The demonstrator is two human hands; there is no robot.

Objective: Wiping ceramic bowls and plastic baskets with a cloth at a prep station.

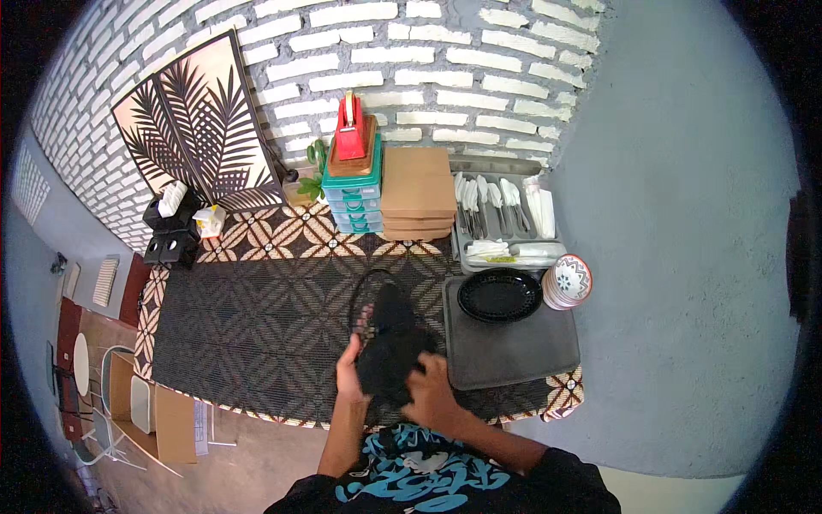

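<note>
My left hand [350, 372] grips the near left side of a black oval dish [367, 321], which is tilted up above the dark table mat [257, 321]. A black cloth [392, 360] covers much of the dish. My right hand [433, 393] has its fingers bent at the cloth's right edge, and it is blurred. To the right, more black oval dishes [501, 295] with perforated rims lie on a dark grey tray [514, 353]; how many are stacked is hidden.
Patterned bowls [566, 283] stand stacked by the tray. Behind are a grey cutlery organizer [459, 250], brown cardboard boxes [419, 186], a small drawer unit [352, 193] and a red tape dispenser [350, 132]. Black holders [170, 225] stand at left. A wall [674, 257] bounds the right.
</note>
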